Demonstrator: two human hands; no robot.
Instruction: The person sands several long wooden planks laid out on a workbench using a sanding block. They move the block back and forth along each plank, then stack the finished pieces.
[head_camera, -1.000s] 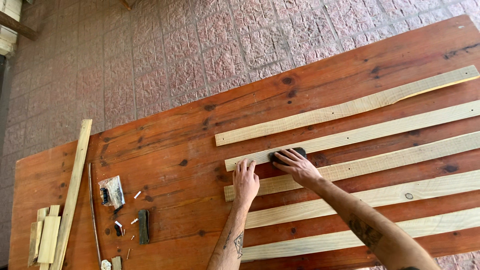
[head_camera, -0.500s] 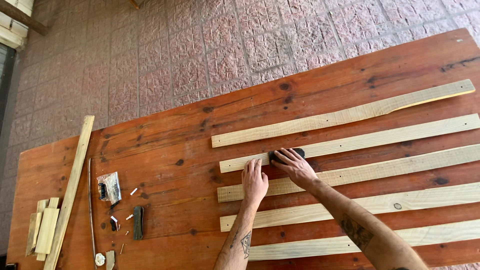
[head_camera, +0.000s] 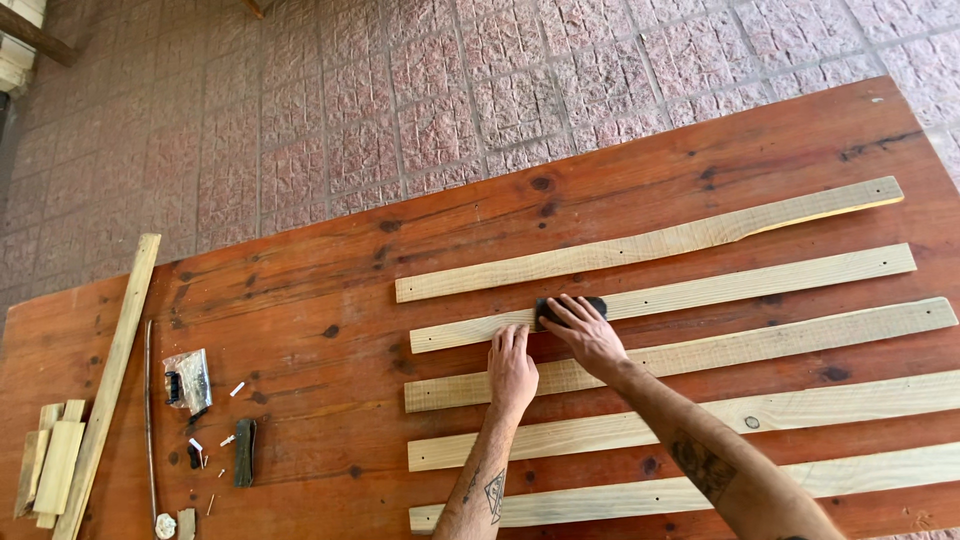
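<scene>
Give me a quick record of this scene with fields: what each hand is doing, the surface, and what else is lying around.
Left hand: flat, pressing on the second and third slats
Right hand: gripping a dark sanding block on the second slat
Slats: five pale wooden strips, side by side, apart
Surface: reddish wooden table
Far left: long strip, offcuts, small plastic bag, loose screws

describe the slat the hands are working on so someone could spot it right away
On the red-brown wooden table lie five pale slats in a row. It is the second slat from the far edge. It alone has the right hand pressing a dark block on it, near its left end, with the left hand beside it.
</scene>
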